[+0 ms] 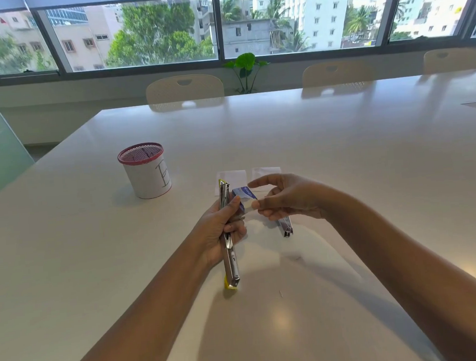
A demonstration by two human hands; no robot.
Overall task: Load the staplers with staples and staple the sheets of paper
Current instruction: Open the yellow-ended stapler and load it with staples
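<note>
Staplers: I count two, a yellow stapler point(229, 238) swung open in my left hand point(221, 233), a second stapler point(286, 225) lying on the table point(342, 149) under my right hand point(286, 199).
Left hand: fingers wrapped round the yellow stapler.
Right hand: pinching something small I cannot make out.
Staple box point(245, 194): one, between both hands.
Paper sheets point(231, 178): two, just beyond.
Cup point(146, 173): one, far left.

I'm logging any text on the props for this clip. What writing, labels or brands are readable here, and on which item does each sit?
"B": a hand-drawn letter on the white paper wrap of the red-rimmed mesh cup, partly turned away, so the reading is likely, not certain.
Print on the blue staple box: too blurred to read.
Opened stapler in the left hand, second stapler and paper sheets: no text visible.
</note>
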